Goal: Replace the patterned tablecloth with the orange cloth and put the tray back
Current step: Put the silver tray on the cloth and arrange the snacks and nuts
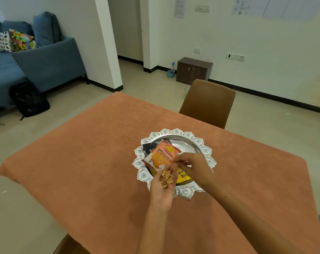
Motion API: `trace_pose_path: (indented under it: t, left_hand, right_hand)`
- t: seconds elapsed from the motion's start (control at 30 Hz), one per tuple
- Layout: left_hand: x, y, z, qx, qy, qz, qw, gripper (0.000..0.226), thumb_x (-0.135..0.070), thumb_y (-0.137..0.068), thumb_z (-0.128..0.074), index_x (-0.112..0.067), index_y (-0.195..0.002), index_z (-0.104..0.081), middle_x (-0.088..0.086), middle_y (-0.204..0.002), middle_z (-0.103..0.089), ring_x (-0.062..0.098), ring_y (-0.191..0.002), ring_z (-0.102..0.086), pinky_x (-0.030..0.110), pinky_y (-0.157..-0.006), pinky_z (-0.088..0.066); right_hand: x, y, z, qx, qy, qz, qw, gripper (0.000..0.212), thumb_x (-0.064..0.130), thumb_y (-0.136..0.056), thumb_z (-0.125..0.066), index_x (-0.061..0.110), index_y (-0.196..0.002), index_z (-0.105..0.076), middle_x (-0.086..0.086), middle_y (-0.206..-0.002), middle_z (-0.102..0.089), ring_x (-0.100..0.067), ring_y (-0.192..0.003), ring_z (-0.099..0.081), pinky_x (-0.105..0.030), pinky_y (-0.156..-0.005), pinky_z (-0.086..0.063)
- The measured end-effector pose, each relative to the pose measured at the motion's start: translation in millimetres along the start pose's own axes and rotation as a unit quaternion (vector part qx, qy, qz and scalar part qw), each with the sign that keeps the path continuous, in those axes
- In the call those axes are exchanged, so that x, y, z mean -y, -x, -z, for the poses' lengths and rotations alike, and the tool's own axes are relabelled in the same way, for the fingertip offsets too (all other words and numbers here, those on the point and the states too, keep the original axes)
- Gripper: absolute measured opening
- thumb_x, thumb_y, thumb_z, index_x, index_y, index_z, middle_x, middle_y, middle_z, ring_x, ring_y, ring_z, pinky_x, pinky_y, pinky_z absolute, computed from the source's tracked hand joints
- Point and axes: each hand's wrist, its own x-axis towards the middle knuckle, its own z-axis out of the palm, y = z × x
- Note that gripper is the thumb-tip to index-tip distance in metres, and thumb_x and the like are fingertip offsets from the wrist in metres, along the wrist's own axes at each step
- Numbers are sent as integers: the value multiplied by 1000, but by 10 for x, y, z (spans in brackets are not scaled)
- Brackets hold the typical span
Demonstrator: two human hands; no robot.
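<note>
On the table, a little right of its middle, the silver tray (203, 143) sits flat on the orange cloth (85, 153); its rim is scalloped and embossed, its bowl shiny, and it holds an orange snack packet (162, 155) lying over a black packet (152, 146), with a yellow packet (182, 177) at the near side partly hidden by the hands; the left hand (163, 187) is palm up over the tray's near rim, its fingers loosely cupped around a small heap of tan shells (166, 177); the right hand (194, 166) hovers above the tray's centre with thumb and fingertips pinched together near the corner of the orange packet, though what they pinch is too small to tell; the orange cloth covers the whole tabletop, smooth with only faint ripples, and hangs over the left and far edges; wide bare cloth lies to the left of the tray and in front of it, less to the right; a brown chair (208, 103) stands at the far right edge, another chair back (67, 244) shows at the near edge, and open floor lies beyond toward a blue sofa (45, 65) and a black backpack (30, 101).
</note>
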Motion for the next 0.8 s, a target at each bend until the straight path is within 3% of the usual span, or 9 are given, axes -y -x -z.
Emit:
trace_pose_path:
  t: [0.1,0.2,0.27,0.37,0.47,0.53,0.63,0.8]
  left_hand:
    - [22,2,-20,13,23,14,1000,54,-14,-102,-32,10,-74,-72,24,-87,-69,30,-71,-71,38,-65,-58]
    - [-49,-14,11,14,38,7,999,55,-14,-102,-33,11,-72,-72,25,-89,-69,32,-73,-71,41,-72,-55]
    - [-110,-5,38,11,41,-8,999,54,-15,-102,-33,11,-75,-72,24,-85,-70,31,-73,-71,40,-72,-55]
    - [-141,10,68,3,30,-17,999,42,-16,-102,-32,10,-92,-65,22,-85,-71,29,-74,-72,38,-72,-56]
    - [-86,18,60,4,14,-3,1000,39,-15,-102,-34,10,-98,-64,23,-93,-70,28,-78,-72,37,-73,-56]
    - [-32,38,37,7,-4,5,1000,35,-15,-101,-34,9,-106,-60,22,-99,-69,27,-80,-72,35,-77,-55]
    - [27,37,2,11,-14,16,1000,37,-17,-102,-33,10,-107,-59,22,-96,-70,27,-80,-72,35,-77,-55]
    - [98,18,-47,15,-10,30,999,39,-17,-102,-32,11,-108,-58,24,-98,-68,29,-80,-72,35,-71,-57]
  right_hand:
    - [-55,1,28,-22,7,8,1000,15,6,-85,-65,15,-92,-75,7,-86,-73,-3,-79,-64,-7,-67,-45]
    - [-335,-38,112,-93,-48,-101,989,19,-2,-86,-60,11,-92,-73,2,-85,-72,-17,-78,-68,-14,-66,-48]
    - [-561,-55,168,-91,-16,-168,981,25,-9,-85,-55,7,-93,-72,-4,-92,-70,-25,-86,-66,-22,-73,-50]
    - [-769,-67,149,31,116,-176,977,35,-10,-83,-54,7,-109,-68,-11,-118,-64,-27,-108,-59,-32,-91,-46]
    - [-809,-85,46,165,213,-131,954,54,-8,-87,-47,16,-136,-48,-9,-148,-37,-25,-133,-39,-28,-101,-37]
    - [-796,-88,-20,220,260,-114,933,64,-9,-87,-45,18,-145,-34,-11,-154,-22,-27,-141,-23,-34,-106,-34]
    - [-686,-90,-112,236,309,-99,916,52,-7,-87,-47,9,-137,-43,-16,-144,-34,-30,-134,-31,-38,-103,-37]
    - [-618,-49,-183,146,320,-136,926,25,-9,-82,-50,2,-100,-62,-10,-113,-48,-27,-104,-51,-34,-78,-45]
